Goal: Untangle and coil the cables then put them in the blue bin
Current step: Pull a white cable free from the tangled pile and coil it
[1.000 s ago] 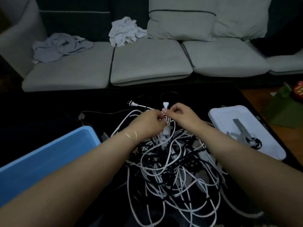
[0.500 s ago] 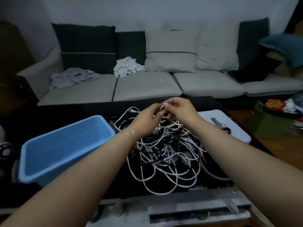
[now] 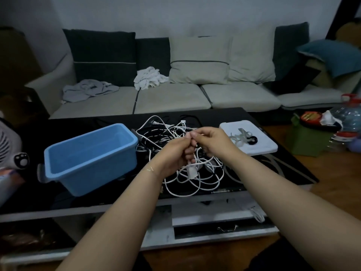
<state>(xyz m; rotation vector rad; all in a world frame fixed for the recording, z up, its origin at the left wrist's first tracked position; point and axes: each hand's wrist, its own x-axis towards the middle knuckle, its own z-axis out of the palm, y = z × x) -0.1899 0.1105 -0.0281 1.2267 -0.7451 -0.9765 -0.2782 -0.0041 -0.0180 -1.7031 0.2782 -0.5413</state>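
Note:
A tangled pile of white and black cables lies in the middle of the black coffee table. Both hands meet above the pile. My left hand grips a white cable, and a white plug hangs just below it. My right hand pinches the same white cable at its fingertips, touching the left hand. The empty blue bin stands on the table to the left of the pile.
A white tray with clear ties and a black ring sits right of the pile. Beyond the table a grey sofa holds crumpled cloths. A green bag and bottles are on the floor at right. A fan stands at left.
The camera has tilted up and pulled back, so more of the room shows. Both hands have lifted the white cable up from the pile and toward me, still held together.

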